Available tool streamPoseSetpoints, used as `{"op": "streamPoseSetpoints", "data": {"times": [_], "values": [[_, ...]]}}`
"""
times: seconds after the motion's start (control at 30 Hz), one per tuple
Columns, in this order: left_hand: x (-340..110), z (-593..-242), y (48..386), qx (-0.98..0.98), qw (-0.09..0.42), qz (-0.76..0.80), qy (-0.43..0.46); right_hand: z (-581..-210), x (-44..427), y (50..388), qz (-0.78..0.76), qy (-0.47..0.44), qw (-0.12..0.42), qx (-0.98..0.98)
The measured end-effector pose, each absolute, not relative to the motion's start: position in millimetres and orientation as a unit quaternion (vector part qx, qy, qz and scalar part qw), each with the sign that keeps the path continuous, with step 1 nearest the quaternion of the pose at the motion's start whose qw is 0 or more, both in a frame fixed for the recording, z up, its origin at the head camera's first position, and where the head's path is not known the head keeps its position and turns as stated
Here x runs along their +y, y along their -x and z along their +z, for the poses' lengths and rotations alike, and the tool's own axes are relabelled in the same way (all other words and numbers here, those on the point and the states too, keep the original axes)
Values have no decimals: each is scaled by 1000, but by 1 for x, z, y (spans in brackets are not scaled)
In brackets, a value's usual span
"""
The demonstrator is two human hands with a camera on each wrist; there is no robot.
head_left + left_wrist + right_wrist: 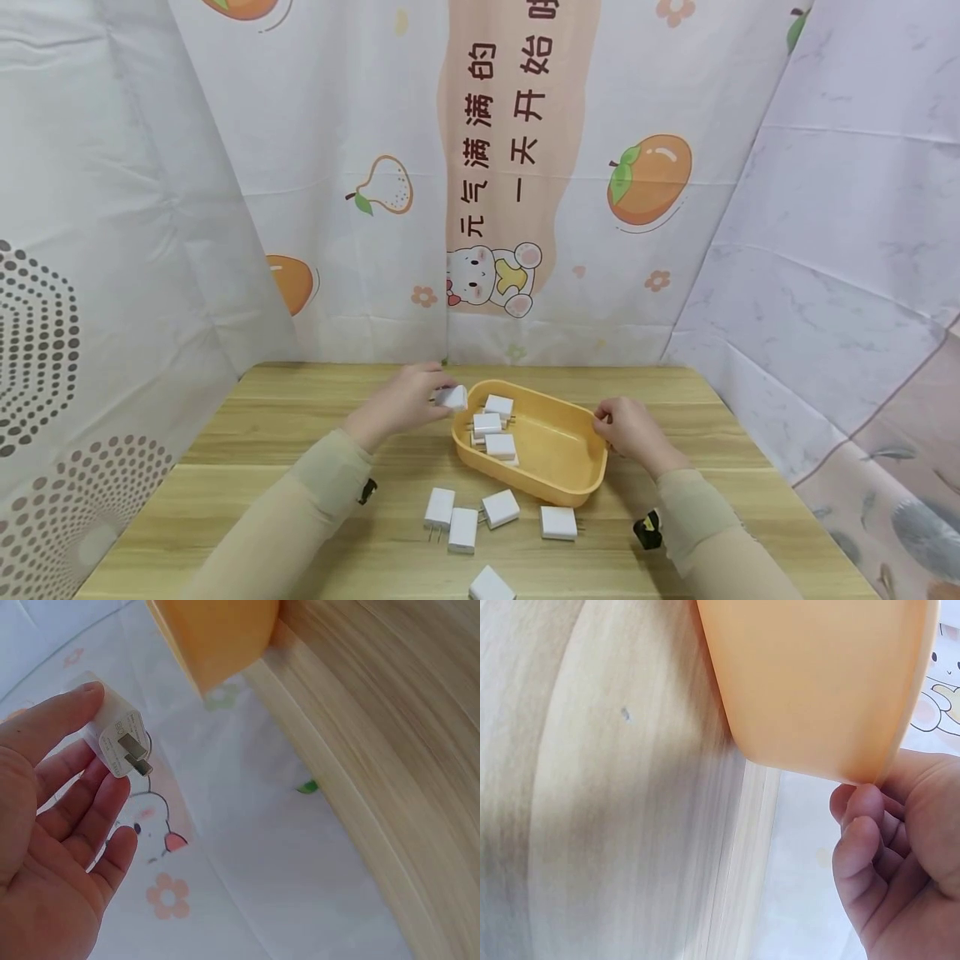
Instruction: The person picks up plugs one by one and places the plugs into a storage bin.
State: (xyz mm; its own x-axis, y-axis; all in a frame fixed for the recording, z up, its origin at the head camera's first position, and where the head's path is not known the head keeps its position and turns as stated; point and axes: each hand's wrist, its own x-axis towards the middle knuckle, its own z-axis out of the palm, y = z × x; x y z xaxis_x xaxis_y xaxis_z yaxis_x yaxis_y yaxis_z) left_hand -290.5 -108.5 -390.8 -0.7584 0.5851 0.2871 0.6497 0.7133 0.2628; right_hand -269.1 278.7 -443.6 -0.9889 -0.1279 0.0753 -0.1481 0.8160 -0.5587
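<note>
My left hand (401, 406) pinches a white plug charger (452, 398) just outside the left end of an orange plastic basket (558, 446). In the left wrist view, thumb and fingertips grip the charger (114, 739), its two flat metal prongs pointing away from the palm. My right hand (632, 432) holds the basket's right end; in the right wrist view, thumb and curled fingers pinch the rim of the basket (817, 690). Inside the basket's left half lie several white chargers (487, 425), some stacked over others.
On the wooden table (247, 467), several more white chargers lie in front of the basket, including one charger (558, 522) at the right and one charger (491, 585) nearest me. A printed curtain (510, 342) hangs behind the table's far edge.
</note>
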Motion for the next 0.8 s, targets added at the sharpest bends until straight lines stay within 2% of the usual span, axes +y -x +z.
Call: {"op": "streamPoseSetpoints", "data": {"times": [0.5, 0.8], "values": [[-59, -389, 292, -928, 36, -151, 339, -446, 281, 272, 285, -80, 22, -955], [-32, -393, 297, -919, 45, -140, 367, -446, 282, 271, 291, -87, 25, -952]]}}
